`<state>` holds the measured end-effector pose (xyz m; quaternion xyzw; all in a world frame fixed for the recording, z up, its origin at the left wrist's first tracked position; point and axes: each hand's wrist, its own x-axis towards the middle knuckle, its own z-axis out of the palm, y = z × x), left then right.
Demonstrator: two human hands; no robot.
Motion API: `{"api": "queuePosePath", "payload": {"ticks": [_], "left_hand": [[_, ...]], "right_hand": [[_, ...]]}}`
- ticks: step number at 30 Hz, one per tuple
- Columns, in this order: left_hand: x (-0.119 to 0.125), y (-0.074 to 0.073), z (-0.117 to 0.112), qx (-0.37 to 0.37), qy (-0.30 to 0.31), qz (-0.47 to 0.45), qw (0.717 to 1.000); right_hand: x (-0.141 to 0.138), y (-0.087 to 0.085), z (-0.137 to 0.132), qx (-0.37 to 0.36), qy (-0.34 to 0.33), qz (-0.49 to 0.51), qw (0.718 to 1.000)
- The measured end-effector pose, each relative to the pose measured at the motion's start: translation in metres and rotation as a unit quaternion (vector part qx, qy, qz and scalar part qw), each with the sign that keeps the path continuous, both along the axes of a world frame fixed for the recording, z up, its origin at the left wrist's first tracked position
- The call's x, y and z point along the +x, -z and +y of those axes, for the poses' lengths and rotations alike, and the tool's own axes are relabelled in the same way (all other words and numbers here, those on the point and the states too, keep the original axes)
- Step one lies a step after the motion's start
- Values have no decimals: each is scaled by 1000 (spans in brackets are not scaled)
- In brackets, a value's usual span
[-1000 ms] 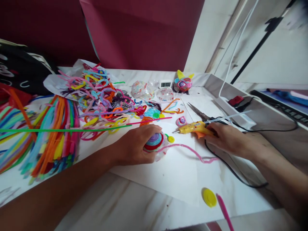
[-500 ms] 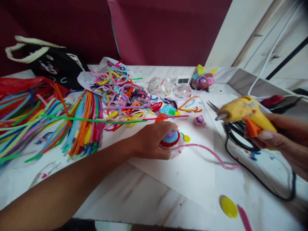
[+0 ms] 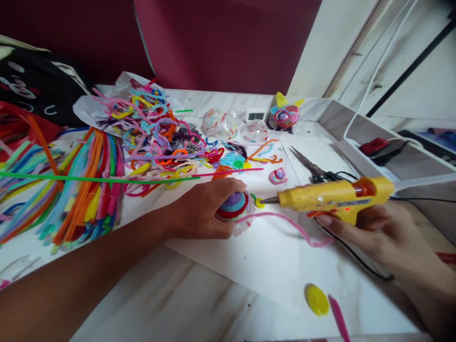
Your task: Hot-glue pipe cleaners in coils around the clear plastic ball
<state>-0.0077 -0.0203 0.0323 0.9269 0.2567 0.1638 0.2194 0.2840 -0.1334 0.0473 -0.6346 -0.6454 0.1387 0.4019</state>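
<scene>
Fingers [image 3: 228, 188] clasp a part-clear ball [image 3: 233, 207] (fuzzy, ring-striped).

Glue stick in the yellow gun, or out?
In: the translucent glue stick protrudes from the rear of the yellow glue gun in the right hand. Cannot tell how deep.

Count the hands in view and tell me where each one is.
2: the left hand grips the ball; the right hand holds the glue gun, its nozzle toward the ball.

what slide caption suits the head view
Left hand holds a striped ball; right hand holds a yellow glue gun.
</scene>
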Motion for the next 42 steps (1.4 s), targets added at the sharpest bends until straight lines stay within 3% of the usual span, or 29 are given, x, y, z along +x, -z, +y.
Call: {"api": "queuePosePath", "payload": {"ticks": [3,6,9,15,24,42], "left_hand": [[0,1,0,0,-1,-3,1000],[0,2,1,3,3,2,1000],[1,1,1,7,5,5,1000],[2,0,0,7,2,0,1000],[0,3,1,25,9,5,1000],[1,3,1,28,3,4,1000]], "right_hand": [[2,9,0,-10,-46,80,996],[4,17,1,-22,-99,97,990],[4,22,0,-34,-162,60,984],[2,24,-2,11,-205,-68,976],[10,35,-10,-9,-200,-147,969],[-7,27,-5,-6,-231,-147,962]]}}
